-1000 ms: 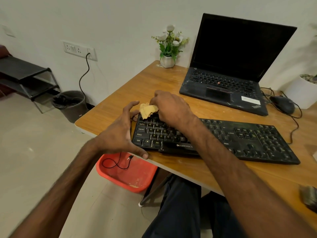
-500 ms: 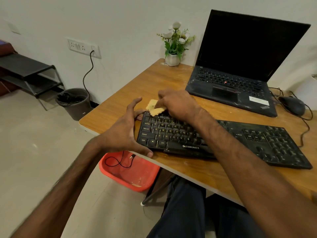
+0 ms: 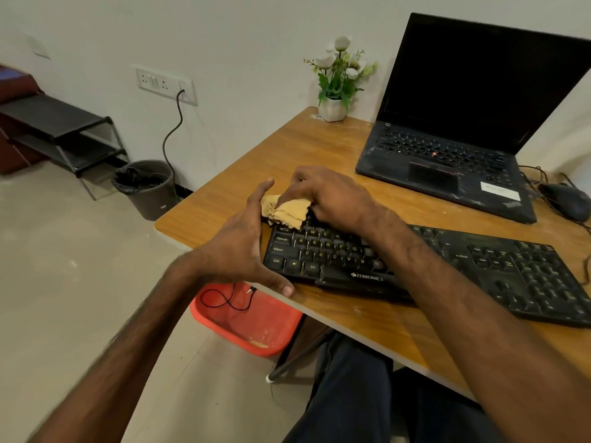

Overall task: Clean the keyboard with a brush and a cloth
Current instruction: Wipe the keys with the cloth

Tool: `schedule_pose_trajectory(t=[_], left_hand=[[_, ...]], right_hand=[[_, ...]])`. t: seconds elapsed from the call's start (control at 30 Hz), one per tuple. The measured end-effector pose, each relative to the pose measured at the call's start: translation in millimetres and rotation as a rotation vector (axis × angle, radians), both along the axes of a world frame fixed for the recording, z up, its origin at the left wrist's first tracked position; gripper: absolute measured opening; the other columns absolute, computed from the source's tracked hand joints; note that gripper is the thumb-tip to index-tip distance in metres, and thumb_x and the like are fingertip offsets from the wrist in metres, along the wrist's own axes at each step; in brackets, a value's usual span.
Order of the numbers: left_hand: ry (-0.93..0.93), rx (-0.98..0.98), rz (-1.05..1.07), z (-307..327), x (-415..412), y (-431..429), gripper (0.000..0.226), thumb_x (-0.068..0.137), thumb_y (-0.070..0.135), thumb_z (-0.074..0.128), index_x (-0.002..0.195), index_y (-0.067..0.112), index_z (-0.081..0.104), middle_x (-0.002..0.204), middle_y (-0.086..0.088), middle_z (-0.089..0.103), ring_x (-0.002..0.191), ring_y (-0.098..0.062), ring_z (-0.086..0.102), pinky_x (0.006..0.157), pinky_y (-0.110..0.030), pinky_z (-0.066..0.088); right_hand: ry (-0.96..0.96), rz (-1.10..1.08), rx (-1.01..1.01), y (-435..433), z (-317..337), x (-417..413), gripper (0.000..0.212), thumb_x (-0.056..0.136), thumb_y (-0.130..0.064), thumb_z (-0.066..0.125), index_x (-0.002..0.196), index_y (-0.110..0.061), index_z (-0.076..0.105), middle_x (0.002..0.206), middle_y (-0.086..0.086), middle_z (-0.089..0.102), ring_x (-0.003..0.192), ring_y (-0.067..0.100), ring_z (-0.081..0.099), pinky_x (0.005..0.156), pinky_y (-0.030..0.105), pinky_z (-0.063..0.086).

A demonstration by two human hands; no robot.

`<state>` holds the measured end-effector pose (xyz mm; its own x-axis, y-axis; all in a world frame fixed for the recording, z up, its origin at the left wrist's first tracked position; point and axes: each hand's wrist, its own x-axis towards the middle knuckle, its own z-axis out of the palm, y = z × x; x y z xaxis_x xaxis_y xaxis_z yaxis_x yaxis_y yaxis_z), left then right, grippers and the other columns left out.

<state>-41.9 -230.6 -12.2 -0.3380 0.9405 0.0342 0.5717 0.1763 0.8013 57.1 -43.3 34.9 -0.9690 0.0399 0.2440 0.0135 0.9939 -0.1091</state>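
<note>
Cloth point(image 3: 286, 211): compared with one second ago it has travelled a little outward, and now more of its yellow folds show past the far-left corner of the keyboard point(image 3: 447, 266).
Meaning for the task: I judge that the wiping stroke has reached the end of the top key row, so this corner is nearly finished; the long part of the keyboard to the right of the cloth looks not yet wiped.
Right hand point(image 3: 332, 196): it lies over the far-left keys of the keyboard, palm down, with curled fingers bunching the cloth and one finger pressing on top of it. The forearm crosses the middle of the keyboard diagonally.
Left hand point(image 3: 238, 247): it stands at the left end of the keyboard and holds nothing. The thumb rests at the near-left corner, the fingers are fairly straight and reach up beside the cloth. It seems to brace the keyboard against sliding.
Keyboard: black, it lies flat on the tabletop point(image 3: 319, 148), near the front edge.
Brush: I cannot see it in this view.
Next move, as I judge: turn the stroke back to the right along the keys, while the left hand keeps the bracing.
Other things: a laptop point(image 3: 447, 148) stands open behind the keyboard.
</note>
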Motion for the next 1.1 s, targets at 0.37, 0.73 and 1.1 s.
schedule_pose_trajectory(t=[0.37, 0.73, 1.1], left_hand=[[0.066, 0.019, -0.006, -1, 1, -2, 0.160, 0.030, 0.073, 0.091, 0.150, 0.051, -0.013, 0.153, 0.007, 0.037, 0.141, -0.014, 0.036, 0.120, -0.048, 0.030], [0.109, 0.034, 0.000, -1, 3, -1, 0.150, 0.038, 0.072, 0.089, 0.152, 0.040, -0.004, 0.151, 0.015, 0.037, 0.141, -0.006, 0.033, 0.122, -0.043, 0.028], [0.086, 0.025, 0.002, -1, 5, -2, 0.148, 0.037, 0.075, 0.087, 0.150, 0.045, -0.003, 0.143, 0.026, 0.039, 0.139, -0.006, 0.039, 0.120, -0.043, 0.032]], right_hand=[[0.124, -0.151, -0.361, 14, 3, 5, 0.034, 0.085, -0.017, 0.068, 0.118, -0.014, 0.070, 0.111, 0.003, 0.067, 0.104, 0.018, 0.058, 0.093, 0.041, 0.048], [-0.149, -0.225, -0.172, 35, 1, 30, 0.039, 0.087, -0.002, 0.060, 0.120, -0.022, 0.067, 0.120, -0.003, 0.060, 0.113, 0.016, 0.052, 0.098, 0.043, 0.046], [-0.057, -0.013, 0.041, 3, 3, 15, 0.046, 0.088, 0.000, 0.053, 0.125, -0.027, 0.064, 0.112, -0.004, 0.056, 0.100, 0.007, 0.045, 0.075, 0.029, 0.035]])
